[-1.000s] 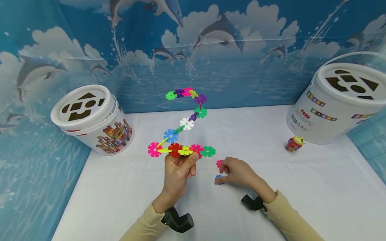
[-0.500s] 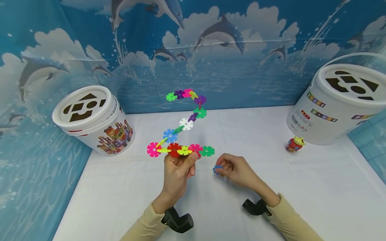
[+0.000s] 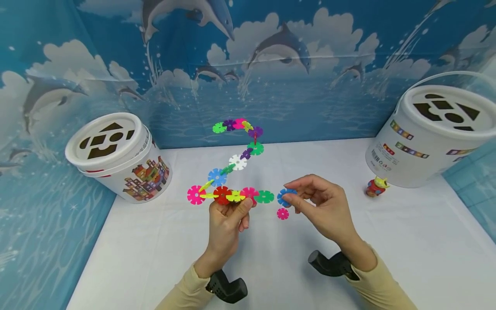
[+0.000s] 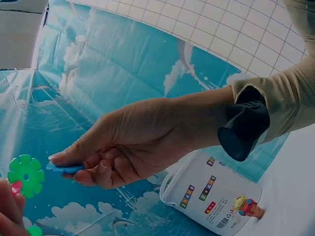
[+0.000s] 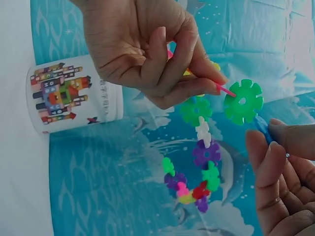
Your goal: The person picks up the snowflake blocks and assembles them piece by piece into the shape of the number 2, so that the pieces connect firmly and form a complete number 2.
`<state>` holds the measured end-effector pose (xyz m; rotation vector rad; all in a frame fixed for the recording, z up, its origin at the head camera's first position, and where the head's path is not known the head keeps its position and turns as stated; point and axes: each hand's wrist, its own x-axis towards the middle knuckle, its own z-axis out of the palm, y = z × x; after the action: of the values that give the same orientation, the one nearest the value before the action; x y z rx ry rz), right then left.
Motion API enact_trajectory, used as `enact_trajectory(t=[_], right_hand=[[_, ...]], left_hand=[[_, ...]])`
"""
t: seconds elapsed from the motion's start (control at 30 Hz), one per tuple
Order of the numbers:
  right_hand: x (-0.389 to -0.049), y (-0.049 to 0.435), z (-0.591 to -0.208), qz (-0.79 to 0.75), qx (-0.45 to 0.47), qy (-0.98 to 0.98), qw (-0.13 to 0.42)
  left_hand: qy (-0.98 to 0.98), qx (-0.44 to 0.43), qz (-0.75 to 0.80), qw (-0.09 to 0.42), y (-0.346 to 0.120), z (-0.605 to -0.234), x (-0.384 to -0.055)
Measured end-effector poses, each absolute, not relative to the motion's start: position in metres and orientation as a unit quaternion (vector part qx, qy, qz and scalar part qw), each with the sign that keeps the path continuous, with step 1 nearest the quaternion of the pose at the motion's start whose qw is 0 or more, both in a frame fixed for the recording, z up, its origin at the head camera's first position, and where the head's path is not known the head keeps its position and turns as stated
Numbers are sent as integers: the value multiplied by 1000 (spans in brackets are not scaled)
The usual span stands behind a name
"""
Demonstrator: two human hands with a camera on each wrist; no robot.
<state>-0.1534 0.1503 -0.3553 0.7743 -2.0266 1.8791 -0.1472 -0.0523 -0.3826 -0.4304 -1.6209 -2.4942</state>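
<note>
My left hand (image 3: 226,224) pinches a pink snowflake disc (image 3: 248,193) in a long zigzag chain of interlocking plastic discs, held up above the table. A green disc (image 3: 265,197) forms the chain's near right end. Between thumb and fingertips, my right hand (image 3: 329,209) pinches a loose blue snowflake disc (image 3: 284,196) just right of that green one. In the right wrist view the blue disc's edge (image 5: 263,129) is very close to the green disc (image 5: 244,102); whether they touch I cannot tell. Below the blue disc, a pink disc (image 3: 283,214) lies on the table.
A white bucket (image 3: 151,176) with shape-hole lid stands at the left, and a larger handled one (image 3: 391,150) at the right. Beside the latter is a small red toy figure (image 3: 376,187). A dolphin-print cloth (image 3: 310,107) hangs behind the white table (image 3: 155,258).
My right hand has picked up the blue disc from the table and raised it to beside the chain's green end. The loose pink disc stays down. My left hand has hardly moved.
</note>
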Motion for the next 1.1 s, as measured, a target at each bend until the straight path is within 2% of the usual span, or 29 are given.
enact_trajectory(t=[0.37, 0.67, 1.1], right_hand=[[-153, 147, -354, 637, 312, -687, 157], [-154, 145, -358, 620, 315, -699, 170], [-156, 144, -361, 660, 336, -650, 170]], left_hand=[[-538, -169, -823, 70, -53, -383, -147], [-549, -176, -814, 71, -52, -386, -147], [-569, -225, -784, 106, -51, -387, -147]])
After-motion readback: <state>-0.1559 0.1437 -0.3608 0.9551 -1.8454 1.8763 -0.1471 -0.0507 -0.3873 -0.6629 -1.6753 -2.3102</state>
